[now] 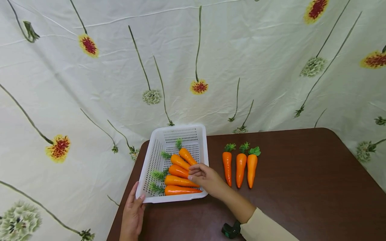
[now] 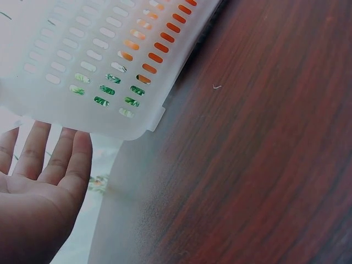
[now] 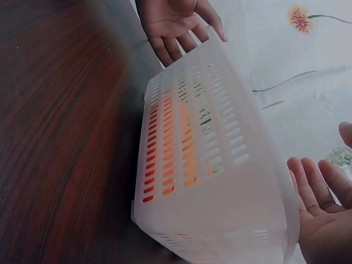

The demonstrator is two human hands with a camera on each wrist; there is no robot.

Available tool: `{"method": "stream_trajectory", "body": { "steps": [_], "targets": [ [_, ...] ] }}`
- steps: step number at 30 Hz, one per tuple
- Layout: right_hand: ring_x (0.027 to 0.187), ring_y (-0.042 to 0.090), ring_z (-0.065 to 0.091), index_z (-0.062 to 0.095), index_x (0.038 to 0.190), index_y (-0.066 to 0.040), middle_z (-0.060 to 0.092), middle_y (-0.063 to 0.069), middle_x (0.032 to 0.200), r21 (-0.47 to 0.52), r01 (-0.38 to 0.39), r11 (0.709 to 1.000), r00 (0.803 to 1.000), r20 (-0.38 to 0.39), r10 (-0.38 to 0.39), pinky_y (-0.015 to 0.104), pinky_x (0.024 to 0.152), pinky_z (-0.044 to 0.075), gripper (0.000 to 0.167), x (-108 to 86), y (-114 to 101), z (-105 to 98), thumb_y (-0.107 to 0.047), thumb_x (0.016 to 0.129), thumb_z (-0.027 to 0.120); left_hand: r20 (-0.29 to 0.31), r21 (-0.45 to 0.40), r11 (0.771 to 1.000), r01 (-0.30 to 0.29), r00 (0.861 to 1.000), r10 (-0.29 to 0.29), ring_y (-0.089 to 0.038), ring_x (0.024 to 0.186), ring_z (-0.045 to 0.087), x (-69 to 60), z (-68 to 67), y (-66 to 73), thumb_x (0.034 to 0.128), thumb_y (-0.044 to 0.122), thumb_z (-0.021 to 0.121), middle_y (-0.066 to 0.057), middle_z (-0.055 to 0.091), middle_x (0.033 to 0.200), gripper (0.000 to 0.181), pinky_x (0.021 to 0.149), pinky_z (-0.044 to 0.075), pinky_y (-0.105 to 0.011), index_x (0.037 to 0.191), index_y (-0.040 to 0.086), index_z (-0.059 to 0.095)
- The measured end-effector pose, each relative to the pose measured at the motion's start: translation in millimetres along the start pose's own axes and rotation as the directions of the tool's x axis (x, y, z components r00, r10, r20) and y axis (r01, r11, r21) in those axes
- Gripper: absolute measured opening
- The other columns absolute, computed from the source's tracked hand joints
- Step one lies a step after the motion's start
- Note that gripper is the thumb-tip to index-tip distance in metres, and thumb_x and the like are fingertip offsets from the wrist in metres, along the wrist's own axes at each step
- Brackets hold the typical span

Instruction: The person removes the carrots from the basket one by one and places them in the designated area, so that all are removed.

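A white perforated plastic basket (image 1: 169,199) holds several orange toy carrots (image 1: 182,190) with green tops, lying side by side and pointing right. My left hand (image 1: 132,214) grips the basket's near left corner, thumb on the rim and fingers along the outside. Over the basket's right side hovers my right hand (image 1: 208,180), fingers loosely bent above the carrots' tips; nothing shows between them. The right wrist view shows this right hand (image 3: 322,206) just above the rim, also without a carrot. Three more carrots (image 1: 240,170) lie in a row on the table, right of the basket.
The dark brown wooden table (image 1: 301,174) extends to the right. Behind and left of it hangs a white cloth (image 1: 256,60) with printed flowers. A small black object (image 1: 231,230) is at the right wrist.
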State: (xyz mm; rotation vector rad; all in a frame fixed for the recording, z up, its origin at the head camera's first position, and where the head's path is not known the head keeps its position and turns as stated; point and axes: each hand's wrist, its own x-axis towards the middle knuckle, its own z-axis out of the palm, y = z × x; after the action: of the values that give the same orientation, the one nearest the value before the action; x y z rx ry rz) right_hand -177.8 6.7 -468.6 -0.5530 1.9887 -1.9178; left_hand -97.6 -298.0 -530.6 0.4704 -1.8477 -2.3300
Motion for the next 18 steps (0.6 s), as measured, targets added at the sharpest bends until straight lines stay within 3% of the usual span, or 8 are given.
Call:
{"method": "stream_trajectory", "body": {
  "steps": [8,18],
  "targets": [
    [0.113,0.022,0.064,0.06,0.132,-0.009,0.066,0.015,0.125,0.013,-0.042,0.999,0.998,0.056,0.041,0.022,0.089,0.053,0.039,7.1,-1,6,-0.026,0.098,0.068,0.007,-0.009,1.0,0.02,1.0,-0.02,-0.003,0.117,0.06,-0.5,0.6,2.3,0.106,0.015,0.051,0.014,0.047,0.142,0.062,0.094,0.051,-0.017,0.162,0.022,0.026],
    [0.114,0.018,0.062,0.061,0.133,-0.009,0.064,0.012,0.128,-0.088,-0.043,0.995,0.989,0.139,0.055,0.025,0.097,0.051,0.043,19.3,-4,14,-0.031,0.097,0.068,-0.001,0.008,1.0,0.013,1.0,-0.013,-0.003,0.116,0.061,-0.6,-0.3,1.1,0.1059,0.016,0.052,0.014,0.047,0.143,0.061,0.094,0.052,-0.017,0.161,0.022,0.026]
  ]
}}
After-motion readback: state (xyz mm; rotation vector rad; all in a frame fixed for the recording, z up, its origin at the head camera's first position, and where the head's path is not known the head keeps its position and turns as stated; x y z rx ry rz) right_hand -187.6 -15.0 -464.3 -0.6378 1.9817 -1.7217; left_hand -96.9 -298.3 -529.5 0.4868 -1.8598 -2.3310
